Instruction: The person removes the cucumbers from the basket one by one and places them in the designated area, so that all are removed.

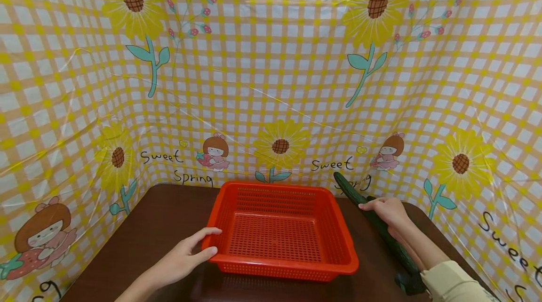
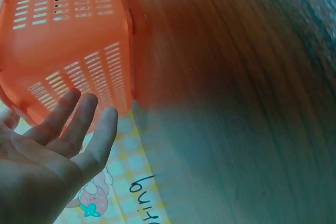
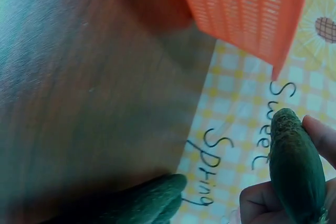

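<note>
A red plastic basket point(image 1: 275, 260) with slotted walls stands on the table. At its near left corner is my left hand point(image 1: 182, 255), thumb and index finger touching the rim. The left wrist view shows the other fingers point(image 2: 102, 135) loosely extended beside the outer wall. To the right of the basket, my right hand point(image 1: 387, 212) pinches a long dark green cucumber point(image 1: 351, 190) between thumb and fingers. In the right wrist view this cucumber point(image 3: 295, 166) is raised off the table. More cucumbers point(image 3: 147, 203) lie below, partly hidden by the right hand and forearm in the head view.
The dark brown table point(image 1: 169, 217) carries the basket and cucumbers. A yellow checked cloth point(image 1: 254, 90) with sunflowers and cartoon figures hangs behind and along both sides, close to the table's edges.
</note>
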The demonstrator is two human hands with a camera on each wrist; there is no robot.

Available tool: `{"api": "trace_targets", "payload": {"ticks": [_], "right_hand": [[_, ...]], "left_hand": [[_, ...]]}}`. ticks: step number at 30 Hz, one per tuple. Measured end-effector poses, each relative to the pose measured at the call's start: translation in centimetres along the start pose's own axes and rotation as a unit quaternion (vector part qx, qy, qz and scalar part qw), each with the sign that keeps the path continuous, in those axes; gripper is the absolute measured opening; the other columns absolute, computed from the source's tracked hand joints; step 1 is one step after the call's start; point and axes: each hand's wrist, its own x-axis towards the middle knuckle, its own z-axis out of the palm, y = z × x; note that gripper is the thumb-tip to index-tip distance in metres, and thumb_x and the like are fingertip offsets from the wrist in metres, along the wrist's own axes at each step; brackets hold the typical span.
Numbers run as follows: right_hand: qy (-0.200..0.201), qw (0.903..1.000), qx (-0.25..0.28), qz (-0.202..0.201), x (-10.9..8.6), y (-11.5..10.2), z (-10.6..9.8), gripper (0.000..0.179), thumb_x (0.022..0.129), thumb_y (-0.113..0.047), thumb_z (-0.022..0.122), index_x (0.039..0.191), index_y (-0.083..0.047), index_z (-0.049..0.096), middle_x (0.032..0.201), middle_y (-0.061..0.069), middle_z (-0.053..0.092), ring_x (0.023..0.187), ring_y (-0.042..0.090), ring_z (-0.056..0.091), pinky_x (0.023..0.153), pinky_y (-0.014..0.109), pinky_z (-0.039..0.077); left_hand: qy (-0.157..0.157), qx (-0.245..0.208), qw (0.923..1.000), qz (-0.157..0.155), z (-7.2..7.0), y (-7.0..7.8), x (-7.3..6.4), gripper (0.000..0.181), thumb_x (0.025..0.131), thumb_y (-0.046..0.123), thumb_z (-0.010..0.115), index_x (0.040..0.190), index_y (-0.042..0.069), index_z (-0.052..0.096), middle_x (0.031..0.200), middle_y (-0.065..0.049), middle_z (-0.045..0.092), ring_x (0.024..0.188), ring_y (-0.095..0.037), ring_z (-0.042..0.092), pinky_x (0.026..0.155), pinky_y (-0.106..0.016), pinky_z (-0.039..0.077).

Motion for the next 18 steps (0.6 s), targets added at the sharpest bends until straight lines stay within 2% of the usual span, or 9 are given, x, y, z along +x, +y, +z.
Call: {"api": "trace_targets", "payload": {"ticks": [4,9,12,14,16,18], "right_hand": [[0.012,0.9998,0.004,0.013,0.2,1.5,0.2,0.025,0.088,-0.027,0.072,0.092,-0.003,0.08,0.151,0.037,0.034,0.132,0.054,0.037,0.108,0.061,0.036],[0.047,0.9984,-0.003,0.03,0.6,3.1,0.7,0.026,0.085,-0.029,0.075,0.081,-0.004,0.079,0.149,0.037,0.036,0.127,0.051,0.042,0.102,0.057,0.041],[0.069,0.9968,-0.015,0.038,0.7,4.1,1.1,0.027,0.084,-0.03,0.075,0.074,-0.005,0.077,0.144,0.037,0.043,0.124,0.051,0.045,0.1,0.057,0.043],[0.077,0.996,-0.023,0.039,0.8,4.5,1.2,0.029,0.084,-0.03,0.075,0.065,-0.009,0.072,0.131,0.035,0.054,0.122,0.052,0.047,0.097,0.057,0.044],[0.082,0.9954,-0.032,0.039,0.9,5.0,1.4,0.034,0.084,-0.029,0.075,0.057,-0.014,0.062,0.102,0.027,0.064,0.116,0.05,0.051,0.094,0.056,0.045],[0.085,0.995,-0.039,0.038,0.9,5.5,1.6,0.041,0.084,-0.029,0.075,0.052,-0.018,0.052,0.074,0.011,0.059,0.108,0.045,0.056,0.089,0.052,0.047]], "left_hand": [[-0.001,0.006,1.0,0.001,0.1,0.2,0.0,0.042,0.101,0.034,0.061,0.14,0.021,0.054,0.144,-0.006,0.055,0.133,-0.027,0.045,0.099,-0.024,0.043],[-0.002,0.01,0.9999,0.002,0.2,0.3,0.0,0.041,0.101,0.035,0.061,0.139,0.02,0.054,0.142,-0.008,0.056,0.125,-0.025,0.049,0.094,-0.023,0.044],[-0.003,0.009,0.9999,0.003,0.2,0.4,0.0,0.041,0.101,0.034,0.061,0.138,0.017,0.054,0.14,-0.009,0.057,0.121,-0.024,0.05,0.091,-0.023,0.045],[-0.004,0.007,1.0,0.003,0.2,0.3,0.0,0.04,0.102,0.034,0.06,0.137,0.017,0.054,0.14,-0.009,0.057,0.12,-0.024,0.05,0.09,-0.024,0.045],[-0.003,0.006,1.0,0.003,0.1,0.3,0.0,0.039,0.101,0.035,0.06,0.136,0.018,0.054,0.139,-0.01,0.056,0.12,-0.025,0.049,0.09,-0.024,0.045],[-0.001,0.006,1.0,0.002,0.1,0.3,-0.1,0.037,0.101,0.035,0.061,0.135,0.021,0.055,0.139,-0.01,0.057,0.121,-0.027,0.049,0.09,-0.024,0.044]]}}
